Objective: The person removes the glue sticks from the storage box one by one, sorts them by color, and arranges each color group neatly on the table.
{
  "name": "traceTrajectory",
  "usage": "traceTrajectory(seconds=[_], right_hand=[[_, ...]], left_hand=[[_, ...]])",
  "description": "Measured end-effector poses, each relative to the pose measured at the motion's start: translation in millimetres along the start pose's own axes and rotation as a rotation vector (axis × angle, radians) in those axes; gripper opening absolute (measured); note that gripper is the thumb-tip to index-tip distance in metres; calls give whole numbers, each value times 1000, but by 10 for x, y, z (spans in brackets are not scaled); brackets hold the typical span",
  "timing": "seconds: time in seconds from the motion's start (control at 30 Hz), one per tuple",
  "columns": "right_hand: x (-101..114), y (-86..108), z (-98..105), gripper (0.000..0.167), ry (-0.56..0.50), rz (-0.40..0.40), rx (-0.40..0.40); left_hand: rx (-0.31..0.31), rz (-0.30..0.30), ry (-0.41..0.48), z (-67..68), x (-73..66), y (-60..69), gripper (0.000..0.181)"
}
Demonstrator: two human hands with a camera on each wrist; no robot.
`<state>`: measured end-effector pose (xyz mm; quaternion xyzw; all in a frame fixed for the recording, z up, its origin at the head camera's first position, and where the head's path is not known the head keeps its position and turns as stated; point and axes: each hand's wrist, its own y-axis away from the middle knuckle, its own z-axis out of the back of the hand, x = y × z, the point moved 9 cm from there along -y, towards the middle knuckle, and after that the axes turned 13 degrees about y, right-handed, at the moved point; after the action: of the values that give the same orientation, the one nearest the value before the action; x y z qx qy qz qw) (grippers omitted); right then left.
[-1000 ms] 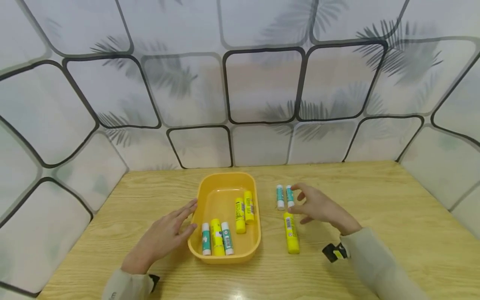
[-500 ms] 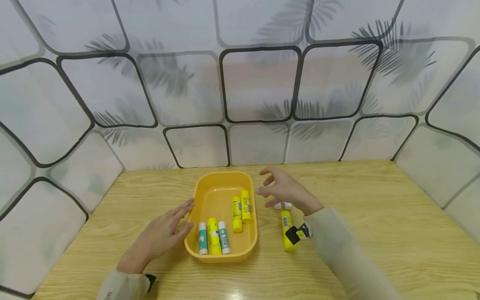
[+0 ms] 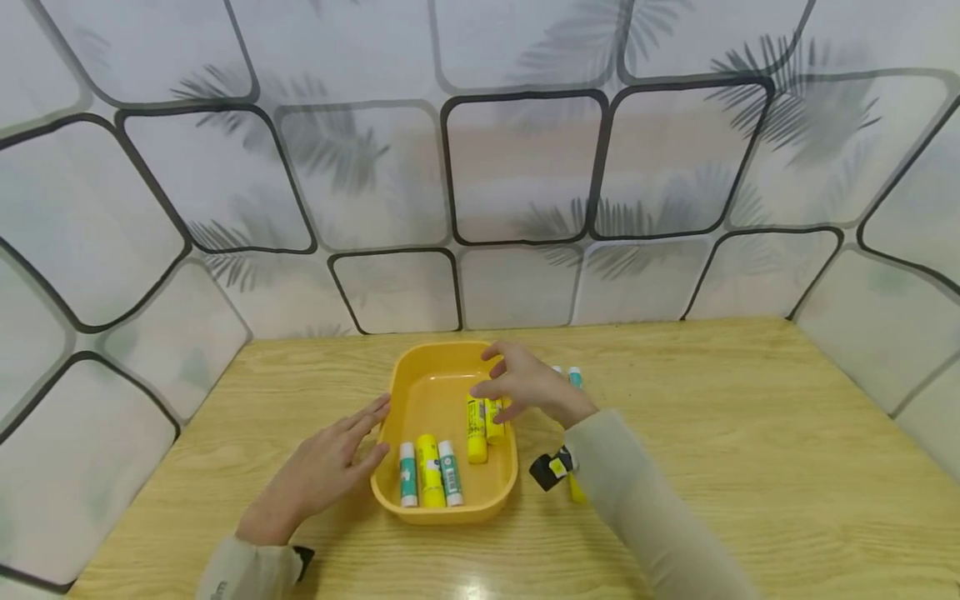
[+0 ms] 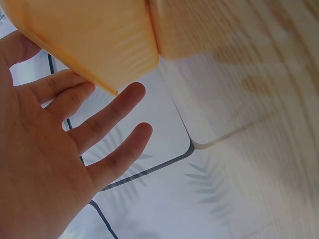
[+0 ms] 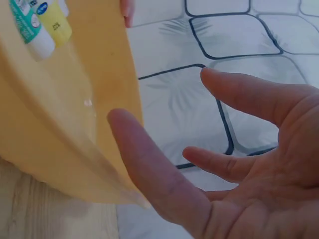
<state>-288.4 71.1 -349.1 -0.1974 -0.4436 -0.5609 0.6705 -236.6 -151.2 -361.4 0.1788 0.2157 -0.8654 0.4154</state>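
Note:
A yellow tray (image 3: pixel 442 515) sits on the table with glue sticks in it. Along its near left part lie a yellow glue stick (image 3: pixel 431 471) and two teal-and-white ones, the left teal glue stick (image 3: pixel 408 475) and the right teal glue stick (image 3: pixel 450 473). My left hand (image 3: pixel 318 479) touches the tray's left rim with extended fingers, as the left wrist view also shows. My right hand (image 3: pixel 525 385) hovers over the tray's right rim, fingers apart, holding nothing in the right wrist view. Below it are two yellow glue sticks (image 3: pixel 476 429), the right one partly hidden.
Right of the tray on the wooden table (image 3: pixel 712 433), a teal glue stick (image 3: pixel 575 377) shows behind the right forearm, with another's white end beside it. A yellow glue stick (image 3: pixel 577 490) there is mostly covered by the sleeve. A patterned cloth wall (image 3: pixel 517 287) rises behind.
My right hand has moved left from the glue sticks on the table to above the tray's right side. The left hand stays at the rim, and the glue sticks keep their places.

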Motion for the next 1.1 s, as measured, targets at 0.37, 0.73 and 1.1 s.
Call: traceTrajectory(seconds=[0.37,0.73,1.1], right_hand=[[89,-73,-186,71,77,-51,55],[56,-143,-309,69,205,-131,75],[32,-283,-433,54,196,-164,124]], left_hand=[[-8,3,2,29,6,9,53],[4,4,4,-4,9,-7,54],[16,11,8,-10,1,-9,53]])
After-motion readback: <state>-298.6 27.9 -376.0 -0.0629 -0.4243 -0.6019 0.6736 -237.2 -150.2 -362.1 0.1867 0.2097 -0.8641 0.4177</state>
